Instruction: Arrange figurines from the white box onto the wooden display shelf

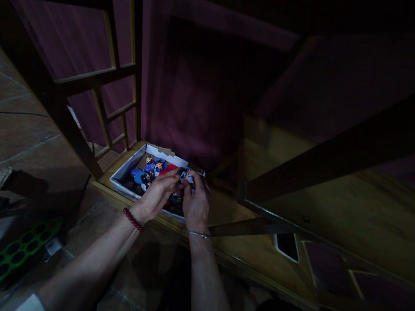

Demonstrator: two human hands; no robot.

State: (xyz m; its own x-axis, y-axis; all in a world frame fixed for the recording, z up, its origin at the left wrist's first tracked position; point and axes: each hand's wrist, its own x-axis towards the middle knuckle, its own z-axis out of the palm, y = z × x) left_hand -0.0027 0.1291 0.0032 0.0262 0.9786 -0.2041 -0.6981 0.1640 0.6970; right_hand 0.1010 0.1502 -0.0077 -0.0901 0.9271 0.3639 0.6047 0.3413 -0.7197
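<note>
A shallow white box (123, 188) rests on the lower wooden shelf, and several small colourful figurines (148, 166) lie in it, in blue, purple and red. Above its right half my two hands come together around a small dark-and-pale figurine (183, 174). My left hand (157, 192), with a red beaded bracelet at the wrist, closes its fingers on the figurine from the left. From the right, my right hand (197, 200), a thin silvery bangle on its wrist, grips it too. The fingers partly hide the figurine and the box's contents behind them.
A wooden lattice panel (60, 86) stands at the left. To the right, a higher wooden surface (327, 184) and slanting dark beams rise over the shelf. A phone-like dark rectangle (286, 246) lies on the shelf. A green tray with round holes (24, 247) sits low at left.
</note>
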